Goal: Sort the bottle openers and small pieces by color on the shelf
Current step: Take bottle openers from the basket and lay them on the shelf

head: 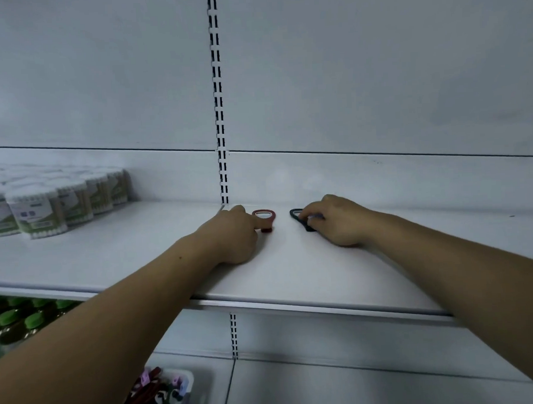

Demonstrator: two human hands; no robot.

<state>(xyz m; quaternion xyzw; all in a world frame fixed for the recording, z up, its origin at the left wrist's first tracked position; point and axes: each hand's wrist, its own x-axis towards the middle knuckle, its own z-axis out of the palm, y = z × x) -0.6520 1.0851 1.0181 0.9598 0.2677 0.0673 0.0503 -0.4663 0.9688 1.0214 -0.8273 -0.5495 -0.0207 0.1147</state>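
So on the white metal shelf [292,271] there's exactly one red loop-headed plastic bottle opener [264,216] and one dark, near-black bottle opener [297,216], near each other but not touching. Left hand [234,233] sits just left of the red one, index finger stretched flat across its neck, other fingers tucked. Right hand [339,221] covers the dark one's handle with bent fingertips on it; can't tell if it's actually gripping.

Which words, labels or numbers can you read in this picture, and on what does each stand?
None can be read.
Labels on the cotton swab tubs: green and white print, too blurred to read.
The red bottle opener and the dark bottle opener: no print visible.
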